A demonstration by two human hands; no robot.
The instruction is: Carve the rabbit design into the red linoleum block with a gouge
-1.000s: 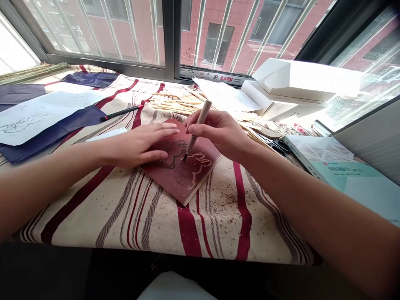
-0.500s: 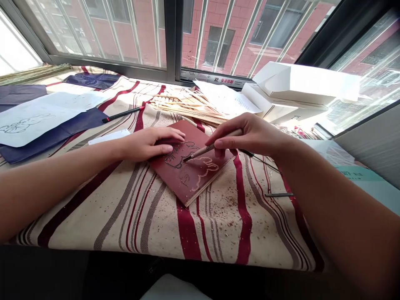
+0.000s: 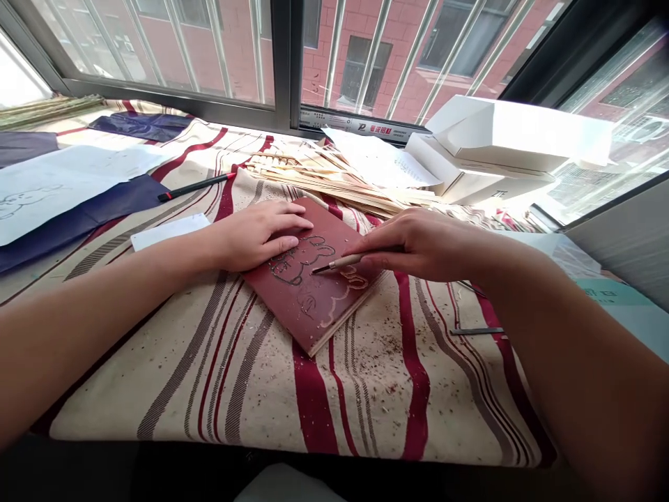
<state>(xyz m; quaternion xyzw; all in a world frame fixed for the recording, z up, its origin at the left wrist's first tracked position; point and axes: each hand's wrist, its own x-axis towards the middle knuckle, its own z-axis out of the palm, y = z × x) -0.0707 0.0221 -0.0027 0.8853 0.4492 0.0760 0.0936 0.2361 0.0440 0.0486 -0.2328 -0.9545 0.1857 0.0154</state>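
Striped cloth [image 3: 251, 376] covers windowside table, shavings scattered.

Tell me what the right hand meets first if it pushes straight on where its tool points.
Held by the right hand, the carving tool points left across the red board; first comes the carved outline, then probably the left hand.

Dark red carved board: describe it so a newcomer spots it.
Start at the cream cloth with red stripes under the window. At its middle, between the left hand and right hand, lies a dark red wooden board. Unlike the pale wooden strips behind it, it bears carved rabbit outlines, with a wooden-handled carving tool touching it.
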